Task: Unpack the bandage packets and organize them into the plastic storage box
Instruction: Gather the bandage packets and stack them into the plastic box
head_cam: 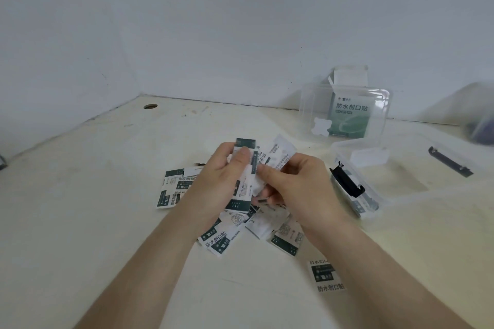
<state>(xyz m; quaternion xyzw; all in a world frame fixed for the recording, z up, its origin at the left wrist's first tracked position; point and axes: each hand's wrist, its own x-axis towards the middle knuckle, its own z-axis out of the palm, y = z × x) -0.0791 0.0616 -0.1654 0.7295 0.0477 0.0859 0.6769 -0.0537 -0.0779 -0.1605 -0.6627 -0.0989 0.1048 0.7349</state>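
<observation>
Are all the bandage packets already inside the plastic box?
No, many bandage packets lie loose on the table, and the left hand and right hand hold more.

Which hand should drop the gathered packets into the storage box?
Probably right. The right hand lies beside the open plastic storage box; the left hand, gripping the packet stack, is farther off.
</observation>
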